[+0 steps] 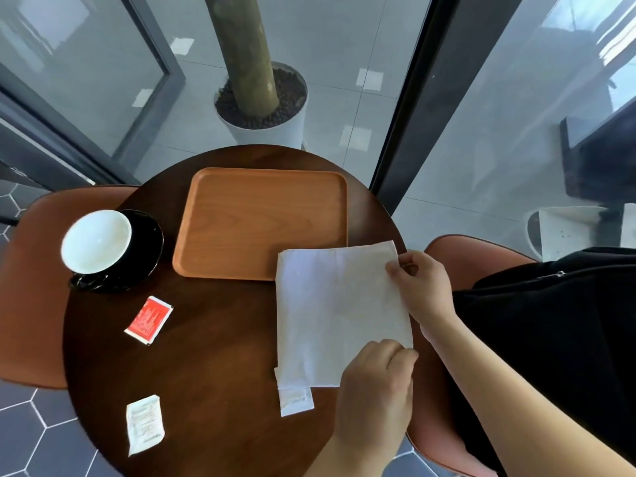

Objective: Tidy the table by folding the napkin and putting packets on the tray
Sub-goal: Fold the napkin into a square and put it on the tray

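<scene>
A white napkin, folded into a rectangle, lies on the round dark wooden table, its far corner overlapping the wooden tray. My right hand pinches the napkin's far right corner. My left hand holds its near right corner, fingers curled over the edge. A red packet lies left of the napkin. One white packet sits near the table's front left edge. Another white packet pokes out from under the napkin's near edge. Nothing lies on the tray.
A white cup on a black saucer stands left of the tray. Orange chairs flank the table. A white planter with a trunk stands on the floor beyond, between glass walls.
</scene>
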The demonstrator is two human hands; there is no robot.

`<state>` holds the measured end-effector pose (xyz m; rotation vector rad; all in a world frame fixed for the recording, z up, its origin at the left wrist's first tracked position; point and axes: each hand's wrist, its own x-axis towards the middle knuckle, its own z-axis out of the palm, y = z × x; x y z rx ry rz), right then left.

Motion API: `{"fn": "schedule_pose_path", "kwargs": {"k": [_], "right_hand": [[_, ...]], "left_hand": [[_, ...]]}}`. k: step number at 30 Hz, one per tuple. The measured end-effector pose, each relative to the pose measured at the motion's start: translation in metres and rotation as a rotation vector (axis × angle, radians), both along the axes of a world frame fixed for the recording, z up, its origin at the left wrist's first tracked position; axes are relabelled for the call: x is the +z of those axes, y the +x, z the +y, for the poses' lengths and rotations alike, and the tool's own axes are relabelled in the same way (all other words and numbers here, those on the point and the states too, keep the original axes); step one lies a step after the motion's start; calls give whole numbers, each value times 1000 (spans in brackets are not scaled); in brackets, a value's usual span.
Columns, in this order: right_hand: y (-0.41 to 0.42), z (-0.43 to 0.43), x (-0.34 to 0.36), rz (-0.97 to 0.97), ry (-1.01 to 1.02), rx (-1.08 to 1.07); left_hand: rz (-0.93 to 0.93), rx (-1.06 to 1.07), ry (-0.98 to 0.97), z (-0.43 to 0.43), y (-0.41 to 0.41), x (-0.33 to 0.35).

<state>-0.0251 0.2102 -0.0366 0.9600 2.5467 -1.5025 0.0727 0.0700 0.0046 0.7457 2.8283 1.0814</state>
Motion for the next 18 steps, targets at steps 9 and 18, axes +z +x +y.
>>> {"fn": "schedule_pose_path", "kwargs": {"k": [9, 18], "right_hand": [[7, 0, -4, 9, 270, 146], [60, -9, 9, 28, 321, 136]], "left_hand": [[-66, 99, 32, -11, -3, -6], [-106, 499, -162, -94, -31, -25]]}}
